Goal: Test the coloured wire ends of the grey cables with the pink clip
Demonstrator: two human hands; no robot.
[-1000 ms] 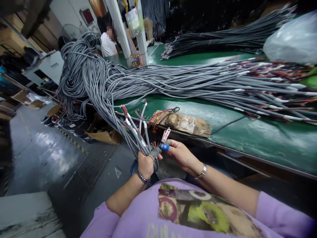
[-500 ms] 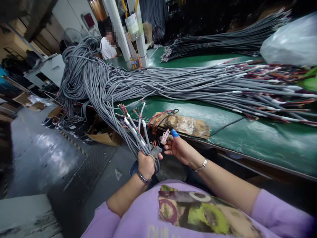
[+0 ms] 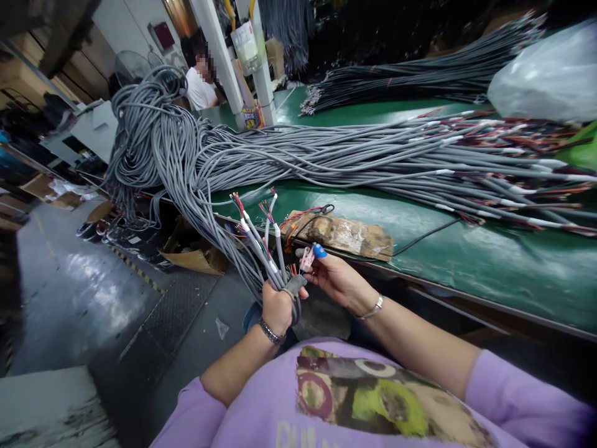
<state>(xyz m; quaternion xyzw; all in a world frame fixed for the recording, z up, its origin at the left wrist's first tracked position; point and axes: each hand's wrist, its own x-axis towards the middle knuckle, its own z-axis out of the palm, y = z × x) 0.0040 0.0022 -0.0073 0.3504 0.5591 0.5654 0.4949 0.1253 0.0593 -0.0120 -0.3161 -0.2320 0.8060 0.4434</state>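
Think of a clock with the two hands in its middle. The green table (image 3: 466, 261) fills the side from 12 to 3 o'clock. A big pile of grey cables (image 3: 280, 152) lies across it, with loops at 10 o'clock and bare ends at 2 o'clock. A smaller bunch of grey cables (image 3: 261, 246) comes down from 10 o'clock, past the table edge. It looks heavy as a whole, bendy but springy, and a bit slick. It is best held all the way round, just below the white ends.

A wooden board (image 3: 364, 239) sits at 1 o'clock, near the right hand. The left hand (image 3: 278, 308) is wrapped tight around the bunch, with a grey cover (image 3: 295, 284) on its thumb. The right hand (image 3: 340, 280) pinches a small pink piece (image 3: 306, 258), just beside the cable ends. That piece looks light and stiff, so fingertips on its sides should do. A blue cover (image 3: 319, 250) tops the right thumb. The tiny wires (image 3: 292, 270) look soft and easy to bend, so touch them gently.
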